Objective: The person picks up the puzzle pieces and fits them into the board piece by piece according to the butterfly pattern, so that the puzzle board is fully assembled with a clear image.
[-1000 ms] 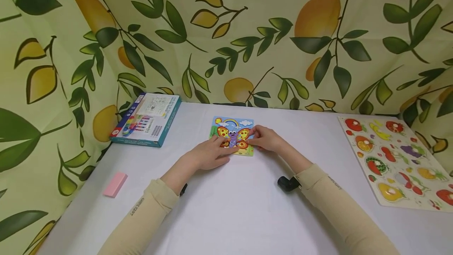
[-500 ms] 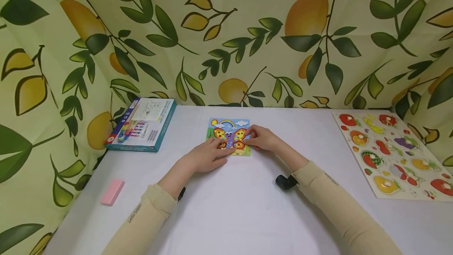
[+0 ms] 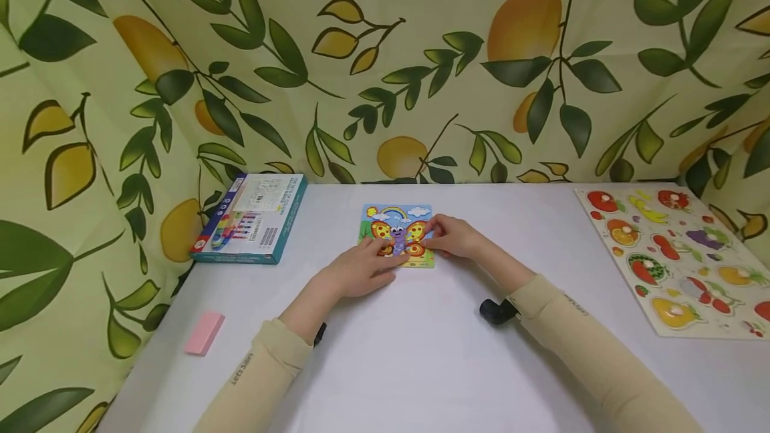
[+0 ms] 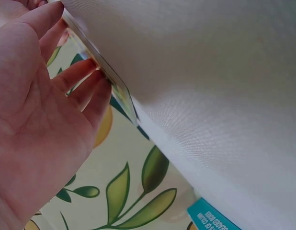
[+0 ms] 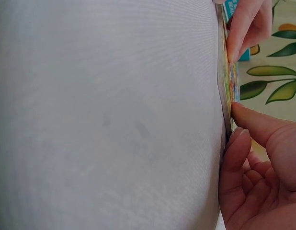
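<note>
A small square butterfly puzzle (image 3: pixel 398 211) lies on the white table in the head view, with a rainbow, sun and clouds across its top. My left hand (image 3: pixel 359 268) rests on its lower left part, fingers fairly straight and fingertips on the picture. In the left wrist view, that hand's fingers (image 4: pixel 97 93) touch the puzzle (image 4: pixel 121 91), seen almost edge-on. My right hand (image 3: pixel 452 236) is at the right edge with curled fingers. Seen from the right wrist, its thumb lies on the face of the puzzle (image 5: pixel 228 91) and its bent fingers (image 5: pixel 236 153) meet the edge.
A flat box with teal sides (image 3: pixel 252 219) lies at the back left, and a pink block (image 3: pixel 205 333) nearer the front left. On the right is a wooden fruit peg board (image 3: pixel 674 266). Leaf-patterned cloth (image 3: pixel 355 39) walls the back and sides of the table (image 3: pixel 421 366).
The whole head view shifts slightly as the head moves. Both hands keep nearly the same place on the puzzle.
</note>
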`<state>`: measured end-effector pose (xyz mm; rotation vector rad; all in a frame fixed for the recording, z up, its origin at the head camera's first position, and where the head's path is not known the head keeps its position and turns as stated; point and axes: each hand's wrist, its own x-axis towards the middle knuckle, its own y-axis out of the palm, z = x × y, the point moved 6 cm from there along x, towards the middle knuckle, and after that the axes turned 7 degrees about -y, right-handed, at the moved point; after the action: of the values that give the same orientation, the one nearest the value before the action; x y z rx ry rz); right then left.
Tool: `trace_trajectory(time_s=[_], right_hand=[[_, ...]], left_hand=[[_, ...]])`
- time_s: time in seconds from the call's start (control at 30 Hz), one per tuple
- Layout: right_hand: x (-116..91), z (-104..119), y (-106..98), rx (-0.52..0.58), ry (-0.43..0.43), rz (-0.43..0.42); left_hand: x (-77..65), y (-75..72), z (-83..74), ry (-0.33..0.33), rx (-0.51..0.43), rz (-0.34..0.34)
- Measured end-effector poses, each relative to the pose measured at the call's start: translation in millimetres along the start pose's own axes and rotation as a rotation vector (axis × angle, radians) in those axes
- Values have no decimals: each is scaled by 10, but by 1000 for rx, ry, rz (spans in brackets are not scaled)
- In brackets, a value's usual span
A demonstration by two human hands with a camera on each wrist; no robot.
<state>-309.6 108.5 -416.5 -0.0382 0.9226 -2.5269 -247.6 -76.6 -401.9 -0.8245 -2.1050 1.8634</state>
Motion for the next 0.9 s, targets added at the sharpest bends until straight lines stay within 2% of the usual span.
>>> trace_trajectory(time_s=[0.5, 0.9], right_hand=[[-22, -2, -18, 7, -44, 6], [-1, -27, -10, 27, -42, 5]], left_hand=[[7, 15, -34, -30, 24, 18], [-5, 7, -46, -18, 49, 7]])
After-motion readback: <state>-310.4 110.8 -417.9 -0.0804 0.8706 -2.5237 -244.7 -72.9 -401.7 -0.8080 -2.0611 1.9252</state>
